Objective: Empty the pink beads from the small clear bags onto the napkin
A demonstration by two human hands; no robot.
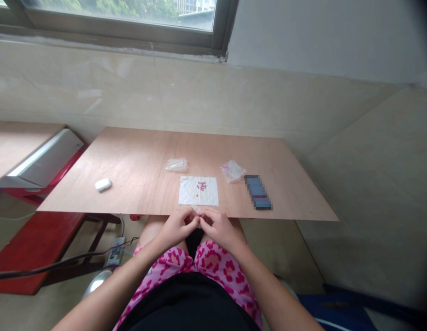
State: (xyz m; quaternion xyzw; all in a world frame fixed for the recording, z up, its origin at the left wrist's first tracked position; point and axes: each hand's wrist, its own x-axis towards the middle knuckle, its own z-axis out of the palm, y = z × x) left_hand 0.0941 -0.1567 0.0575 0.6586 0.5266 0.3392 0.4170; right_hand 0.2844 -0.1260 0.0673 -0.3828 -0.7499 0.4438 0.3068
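One left hand [179, 226] and one right hand [217, 227] at six o'clock, and there's one white paper sheet [190, 197] dead centre, with one cluster of tiny pink beads [201, 186], too small to count! One clear plastic bag [176, 164] at twelve, another clear plastic bag [232, 171] at one, one white oval case [103, 185] at nine, one dark rectangular slab [258, 192] at three!

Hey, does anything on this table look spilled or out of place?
A few small pink pieces lie apart from the main cluster on the white paper sheet, so they look slightly scattered.
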